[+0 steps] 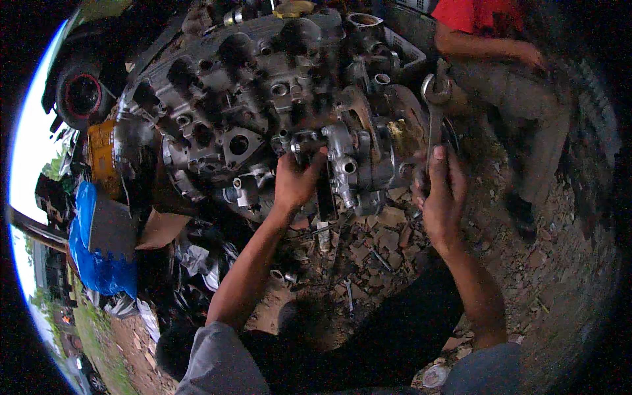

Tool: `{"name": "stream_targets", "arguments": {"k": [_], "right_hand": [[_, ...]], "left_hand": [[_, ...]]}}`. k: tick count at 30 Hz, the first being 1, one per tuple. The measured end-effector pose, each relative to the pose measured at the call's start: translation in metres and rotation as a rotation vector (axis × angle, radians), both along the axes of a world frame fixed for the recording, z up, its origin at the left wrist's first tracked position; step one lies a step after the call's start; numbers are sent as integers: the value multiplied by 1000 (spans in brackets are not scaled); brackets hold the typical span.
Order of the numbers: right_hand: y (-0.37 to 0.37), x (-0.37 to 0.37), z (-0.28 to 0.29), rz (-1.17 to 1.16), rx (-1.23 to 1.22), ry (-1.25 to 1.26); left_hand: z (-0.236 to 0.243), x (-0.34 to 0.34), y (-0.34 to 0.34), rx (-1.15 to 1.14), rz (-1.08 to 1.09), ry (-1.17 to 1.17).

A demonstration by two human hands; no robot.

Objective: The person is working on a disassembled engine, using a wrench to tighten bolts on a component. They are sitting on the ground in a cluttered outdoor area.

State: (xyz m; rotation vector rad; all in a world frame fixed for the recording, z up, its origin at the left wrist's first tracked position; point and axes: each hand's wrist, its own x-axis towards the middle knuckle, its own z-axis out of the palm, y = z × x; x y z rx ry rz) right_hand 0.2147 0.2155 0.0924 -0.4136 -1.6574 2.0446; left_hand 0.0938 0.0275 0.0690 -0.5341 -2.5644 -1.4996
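Note:
A large, greasy engine block [257, 79] fills the area in front of me. At its near side my left hand [296, 183] is closed around a small metal fitting [307, 141], its thumb against the right end. The fingers' far side is hidden. Just right of that hand sits a grey cast housing [341, 153], beside a rusty round flange [359, 112]. My right hand [445, 205] grips a big open-end wrench [434, 118], held upright with its jaw at the top, apart from the engine.
Stone chips and loose tools, including a small wrench [349, 299], litter the ground [388, 240]. At the right stands a person in a red shirt [477, 16]. A blue bag [99, 250] and a yellow container [102, 155] are left; a grey crate [409, 52] is behind.

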Motion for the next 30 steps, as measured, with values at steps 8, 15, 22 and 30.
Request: {"name": "stream_targets", "arguments": {"k": [8,15,22,30], "right_hand": [[28,21,-7,-19,150,-86],[8,8,-2,-54,351,69],[-27,-11,4,87,219,163],[-42,-11,22,45,192,87]], "left_hand": [[-32,-26,-15,182,-62,-231],[-23,-29,-12,282,-147,-350],[-31,-29,-9,244,-158,-251],[-28,-29,-13,61,-138,-95]]}}
